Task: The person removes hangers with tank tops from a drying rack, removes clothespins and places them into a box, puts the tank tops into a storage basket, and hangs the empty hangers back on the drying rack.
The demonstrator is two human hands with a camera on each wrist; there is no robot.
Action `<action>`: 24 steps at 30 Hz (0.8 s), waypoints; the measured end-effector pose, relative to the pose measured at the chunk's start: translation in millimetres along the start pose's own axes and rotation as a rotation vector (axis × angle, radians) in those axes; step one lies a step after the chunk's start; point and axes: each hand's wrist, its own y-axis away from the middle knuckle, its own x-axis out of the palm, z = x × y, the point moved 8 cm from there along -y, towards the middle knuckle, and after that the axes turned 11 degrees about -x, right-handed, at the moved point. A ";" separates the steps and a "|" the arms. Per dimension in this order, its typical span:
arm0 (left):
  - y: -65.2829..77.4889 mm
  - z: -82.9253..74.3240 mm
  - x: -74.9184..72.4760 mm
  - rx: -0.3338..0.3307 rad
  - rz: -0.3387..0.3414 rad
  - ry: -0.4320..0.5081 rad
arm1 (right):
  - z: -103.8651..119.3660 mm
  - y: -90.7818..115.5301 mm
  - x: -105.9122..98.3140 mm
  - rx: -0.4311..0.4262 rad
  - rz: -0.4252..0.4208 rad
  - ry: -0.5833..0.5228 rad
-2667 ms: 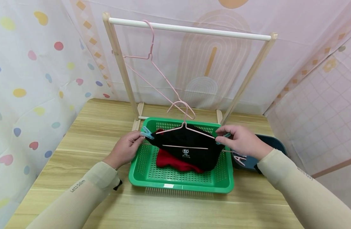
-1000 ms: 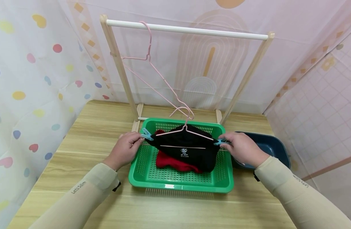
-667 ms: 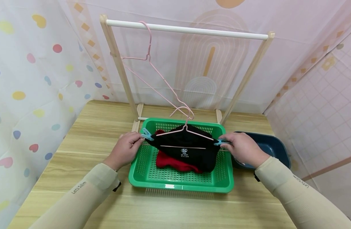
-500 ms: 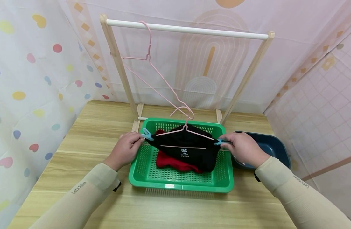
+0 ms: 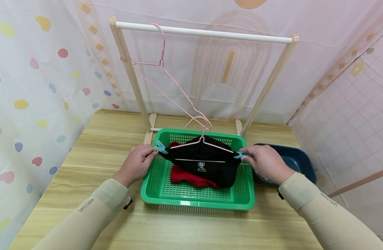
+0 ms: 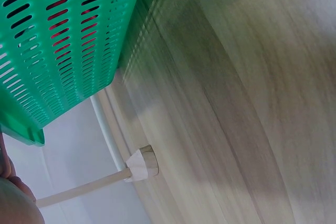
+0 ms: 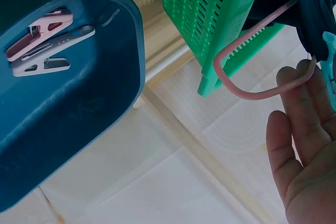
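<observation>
A black garment (image 5: 216, 170) with a small white print hangs on a pink clothes hanger (image 5: 202, 139) over the green basket (image 5: 197, 204). A light-blue clothespin (image 5: 161, 147) clips its left corner, and my left hand (image 5: 138, 163) pinches that pin's end. At the opposite corner sits a second light-blue clothespin (image 5: 241, 155), pinched by my right hand (image 5: 266, 162). In the right wrist view, fingers (image 7: 302, 103) lie against the rounded hanger end, close to the clothespin (image 7: 329, 66). The left wrist view barely catches the left hand (image 6: 16, 200). Under the black garment lies red cloth (image 5: 191, 177).
Behind the basket stands a wooden rack with a white rail (image 5: 207, 32). Another pink hanger (image 5: 178, 86) hangs from its left end, reaching down near the basket. A dark blue bin (image 5: 292, 159) on the right contains pink and grey clothespins (image 7: 47, 51).
Since the oldest frame, my right hand has dropped slightly and turned, and its clothespin now points sideways. The hanger's hook has tilted a little rightward. Over the last second almost nothing has moved.
</observation>
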 end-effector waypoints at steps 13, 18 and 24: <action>0.8 -2.1 -0.3 -0.004 0.002 -0.003 | 3.0 3.1 -4.6 -0.007 -0.044 -0.009; 1.0 -2.2 -0.2 -0.001 0.001 -0.003 | 0.3 4.7 -3.7 0.000 -0.059 -0.017; 1.2 -2.0 -0.3 0.001 -0.003 0.000 | 0.4 6.0 -4.4 0.000 -0.072 -0.022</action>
